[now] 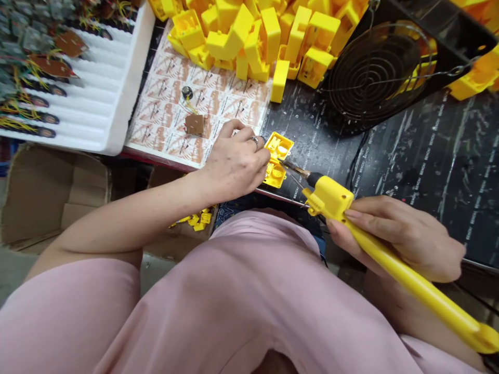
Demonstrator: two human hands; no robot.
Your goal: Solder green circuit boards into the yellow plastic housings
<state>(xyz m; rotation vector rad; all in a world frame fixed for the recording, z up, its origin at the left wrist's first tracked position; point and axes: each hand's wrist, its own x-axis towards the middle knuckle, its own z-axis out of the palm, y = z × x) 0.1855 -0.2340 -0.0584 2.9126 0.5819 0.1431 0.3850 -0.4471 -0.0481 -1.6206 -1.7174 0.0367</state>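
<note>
My right hand (401, 236) is wrapped around a yellow soldering iron (331, 196), which has a thin side tube beside its dark tip. That tip reaches into an opened yellow plastic case (281, 148) at the front edge of the black mat. Fingers curled, my left hand (237, 163) grips the left side of this case and hides part of it. The case shows two hollow halves, one with a round grille. Left of the hand, a small brown circuit board (194, 124) lies wired to a round black part (187, 93) on a printed sheet (156, 122).
Many yellow cases (268, 36) are heaped at the back. A black fan (374, 78) with a wire guard stands at the back right. On the left, a white foam tray (113, 109) bears wired boards. Below the table edge are cardboard boxes (58, 192) and small yellow pieces (199, 221).
</note>
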